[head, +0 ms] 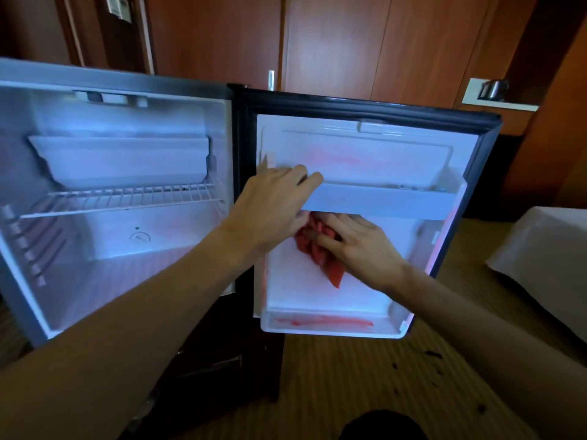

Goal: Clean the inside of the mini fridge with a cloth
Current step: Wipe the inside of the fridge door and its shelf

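The mini fridge [104, 274] stands open on the left, its white cavity lit. Its door [368, 144] swings out to the right, white liner facing me. My left hand [273, 201] grips the left end of the door's upper shelf rail [381, 201], fingers curled over its top edge. Just below that rail, my right hand [362, 246] presses a crumpled red cloth [320, 252] flat against the door's inner panel, fingers spread over it. The cloth's tail hangs down toward the lower door bin [330, 325].
Inside the fridge are a white tray [124, 160] at the top and a wire shelf [120, 198] under it. Wooden cabinets fill the background. A white-covered bed corner [546, 249] is at the right. Striped carpet [365, 382] with dark specks lies below.
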